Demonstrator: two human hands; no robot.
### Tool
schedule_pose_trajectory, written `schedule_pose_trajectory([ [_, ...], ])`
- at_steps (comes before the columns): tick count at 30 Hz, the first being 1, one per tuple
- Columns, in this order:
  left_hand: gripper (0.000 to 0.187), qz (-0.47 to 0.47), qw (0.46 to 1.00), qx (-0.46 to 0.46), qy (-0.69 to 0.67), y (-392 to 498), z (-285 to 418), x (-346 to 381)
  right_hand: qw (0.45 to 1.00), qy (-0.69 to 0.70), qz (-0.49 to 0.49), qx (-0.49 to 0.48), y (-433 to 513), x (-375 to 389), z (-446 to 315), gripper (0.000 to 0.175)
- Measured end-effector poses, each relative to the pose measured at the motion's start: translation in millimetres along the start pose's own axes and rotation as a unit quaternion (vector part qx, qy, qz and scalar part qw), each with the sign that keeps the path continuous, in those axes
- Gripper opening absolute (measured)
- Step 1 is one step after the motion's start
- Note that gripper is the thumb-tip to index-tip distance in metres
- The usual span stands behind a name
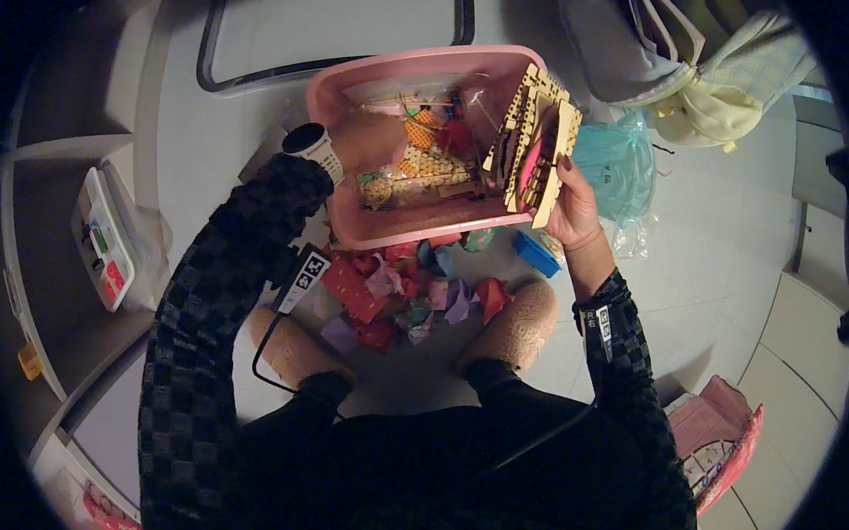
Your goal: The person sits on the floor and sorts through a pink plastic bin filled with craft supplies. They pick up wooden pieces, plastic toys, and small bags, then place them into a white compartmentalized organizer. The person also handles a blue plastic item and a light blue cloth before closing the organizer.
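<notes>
A pink plastic bin lies on the floor before me. My right hand grips a bundle of pale punched wooden craft boards at the bin's right rim, thumb on the near edge. Something bright pink and dark strips show between the boards. My left hand reaches into the bin from the left; it is blurred, and its fingers are hard to make out. Below and beside it in the bin lie an orange lattice piece, a dark red item, clear plastic wrapping and a patterned tan piece.
Crumpled coloured paper is scattered between my slippers. A small blue tray and a teal plastic bag lie at right, below a pale backpack. Open shelving with a white-lidded box stands left.
</notes>
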State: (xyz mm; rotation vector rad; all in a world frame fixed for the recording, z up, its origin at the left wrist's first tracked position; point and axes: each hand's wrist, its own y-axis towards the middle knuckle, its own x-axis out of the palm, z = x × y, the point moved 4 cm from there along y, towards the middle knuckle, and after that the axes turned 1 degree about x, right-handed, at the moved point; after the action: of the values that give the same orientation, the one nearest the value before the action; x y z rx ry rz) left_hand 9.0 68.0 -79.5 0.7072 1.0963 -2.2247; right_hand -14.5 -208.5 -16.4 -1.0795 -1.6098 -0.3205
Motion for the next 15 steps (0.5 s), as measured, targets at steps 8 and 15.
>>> schedule_pose_trajectory([
  [8, 0.019, -0.036, 0.979, 0.061, 0.193, -31.1, 28.1, 51.2, 1.000, 0.006, -0.019, 0.022, 0.1, 10.2, -0.9, 0.053],
  [15, 0.018, 0.036, 0.966, 0.061, 0.249, -27.0, 27.7, 44.4, 0.999, 0.018, -0.011, 0.027, -0.3, 11.7, -0.4, 0.059],
])
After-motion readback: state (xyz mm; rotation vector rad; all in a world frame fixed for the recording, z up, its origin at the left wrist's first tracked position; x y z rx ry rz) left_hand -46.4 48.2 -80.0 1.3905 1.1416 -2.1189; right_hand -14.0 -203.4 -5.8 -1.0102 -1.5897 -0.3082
